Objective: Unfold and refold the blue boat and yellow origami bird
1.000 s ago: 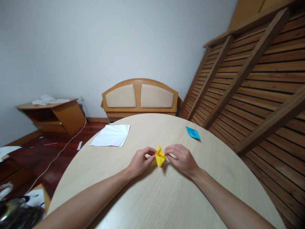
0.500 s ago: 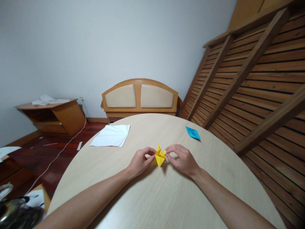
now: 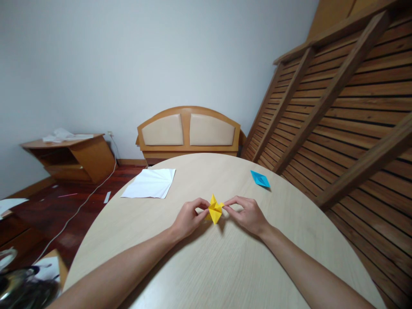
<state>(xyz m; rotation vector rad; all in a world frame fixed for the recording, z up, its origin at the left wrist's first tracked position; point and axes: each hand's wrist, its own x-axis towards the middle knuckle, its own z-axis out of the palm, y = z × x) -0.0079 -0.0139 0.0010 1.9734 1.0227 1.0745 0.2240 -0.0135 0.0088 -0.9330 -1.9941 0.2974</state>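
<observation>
A folded yellow origami figure (image 3: pixel 215 211) with pointed flaps is held between my two hands, just above the middle of the table. My left hand (image 3: pixel 190 216) pinches its left side between thumb and fingers. The thumb and index finger of my right hand (image 3: pixel 247 214) close on a small tip at its right side. Farther back on the right lies a blue folded paper boat (image 3: pixel 260 179). A creased white sheet (image 3: pixel 150 183) lies flat at the back left of the table.
The round pale wooden table (image 3: pixel 206 266) fills the front. Behind it stands a headboard (image 3: pixel 186 128). A slatted wooden frame (image 3: pixel 337 107) leans along the right. At left are a low cabinet (image 3: pixel 86 159) and a white cable (image 3: pixel 77 210) on the floor.
The yellow origami figure has shifted very slightly left and up. My right hand's other fingers have curled in a little, while its pinch stays at the tip. My left hand holds still.
</observation>
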